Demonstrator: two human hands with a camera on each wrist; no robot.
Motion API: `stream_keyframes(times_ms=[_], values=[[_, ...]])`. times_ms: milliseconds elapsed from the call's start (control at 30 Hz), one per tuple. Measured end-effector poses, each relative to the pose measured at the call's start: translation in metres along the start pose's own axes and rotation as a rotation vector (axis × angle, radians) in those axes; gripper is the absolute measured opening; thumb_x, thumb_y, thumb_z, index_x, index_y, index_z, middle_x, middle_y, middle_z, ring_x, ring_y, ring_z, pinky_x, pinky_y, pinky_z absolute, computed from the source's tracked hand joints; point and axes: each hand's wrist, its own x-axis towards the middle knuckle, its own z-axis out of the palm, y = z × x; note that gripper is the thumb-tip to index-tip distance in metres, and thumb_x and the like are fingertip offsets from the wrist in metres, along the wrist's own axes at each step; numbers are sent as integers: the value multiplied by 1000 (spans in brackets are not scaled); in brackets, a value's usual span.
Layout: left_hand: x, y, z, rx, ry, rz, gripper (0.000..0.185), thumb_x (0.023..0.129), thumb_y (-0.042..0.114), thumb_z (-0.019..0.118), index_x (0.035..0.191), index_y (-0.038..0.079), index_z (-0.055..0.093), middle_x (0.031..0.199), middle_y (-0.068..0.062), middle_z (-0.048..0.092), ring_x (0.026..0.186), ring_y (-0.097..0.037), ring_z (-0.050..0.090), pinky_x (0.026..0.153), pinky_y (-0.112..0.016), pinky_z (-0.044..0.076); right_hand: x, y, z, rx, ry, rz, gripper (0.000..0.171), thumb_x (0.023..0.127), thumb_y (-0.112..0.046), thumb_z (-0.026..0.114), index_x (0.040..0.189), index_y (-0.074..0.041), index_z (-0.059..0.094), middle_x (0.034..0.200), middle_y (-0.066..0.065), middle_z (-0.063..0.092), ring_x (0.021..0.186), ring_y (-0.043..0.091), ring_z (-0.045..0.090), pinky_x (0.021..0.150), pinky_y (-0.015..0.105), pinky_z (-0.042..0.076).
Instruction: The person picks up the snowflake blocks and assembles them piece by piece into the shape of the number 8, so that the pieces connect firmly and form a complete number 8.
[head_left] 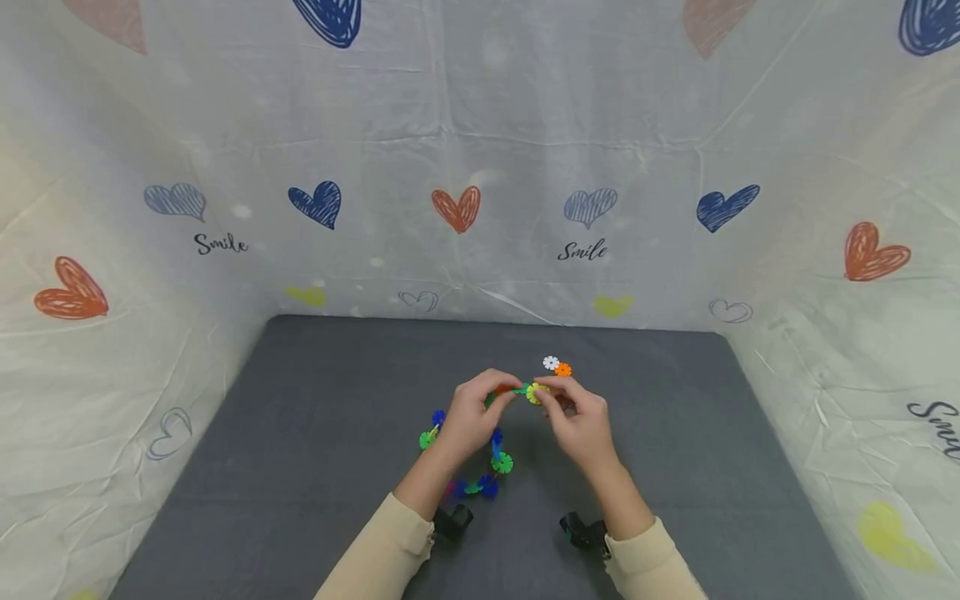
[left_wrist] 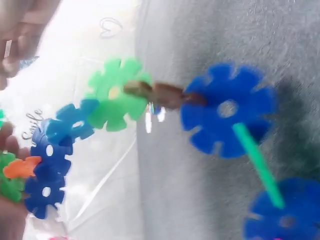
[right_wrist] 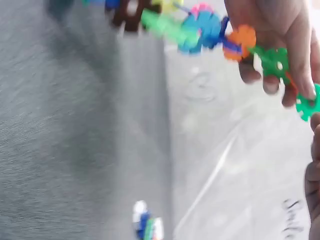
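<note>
In the head view, my left hand [head_left: 471,414] pinches one end of a chain of slotted plastic flower discs. My right hand [head_left: 583,421], close beside it, pinches a yellow flower disc [head_left: 534,393] at that end. A teal-green disc [right_wrist: 305,106] sits between the two hands in the right wrist view. From the left hand the chain runs down through a light green disc [left_wrist: 111,95], a brown disc [left_wrist: 167,95] and a blue disc [left_wrist: 255,105]. Its lower part, with a green disc [head_left: 502,462], curves below the left hand; the left forearm hides some of it.
Past the right hand lie a white disc [head_left: 551,362] and an orange disc [head_left: 563,369]. A dark grey cloth [head_left: 337,375] covers the table, with a heart-printed white curtain [head_left: 517,167] behind and at both sides. Black straps with cameras [head_left: 453,523] sit at the wrists.
</note>
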Motion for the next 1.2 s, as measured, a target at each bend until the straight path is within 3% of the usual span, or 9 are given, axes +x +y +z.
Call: stream_keyframes(times_ms=[133,267,467,667,900,1200], values=[[2,5,-2,41,69,179,9,97,10,67,103,12,73,103,-1,70,95,-15,67,82,-27,57,9,-14,-4,-29,30,-106,29,79,15,76,103,-1,73,76,8,72,55,15,64,55,19,53],[1,5,0,84,158,309,11,93,2,70,100,9,74,100,-4,71,94,-18,67,81,-27,57,12,-24,-5,-11,66,-98,31,74,22,74,100,7,68,77,14,71,57,21,66,60,18,55],[0,4,-1,117,219,424,15,88,-3,73,97,9,76,96,-5,71,88,-18,65,76,-26,57,11,-23,-7,50,72,-111,34,70,29,72,97,8,68,79,17,70,59,22,66,61,18,55],[-1,7,-3,88,193,434,15,89,-2,73,98,9,75,97,-5,72,86,-17,64,75,-22,56,9,-17,-8,87,48,-106,32,74,22,76,100,3,72,82,15,72,62,19,67,63,19,56],[0,11,-1,42,183,405,14,89,-1,73,98,8,77,96,-5,72,87,-18,67,78,-23,57,9,-16,-7,127,56,-121,35,70,27,74,99,9,72,81,22,73,58,22,66,60,22,57],[-1,11,0,11,207,351,14,88,-2,73,99,4,79,93,-8,73,84,-21,69,75,-25,59,20,-39,0,50,74,-99,26,71,26,75,92,12,71,77,22,72,52,24,65,53,22,56]])
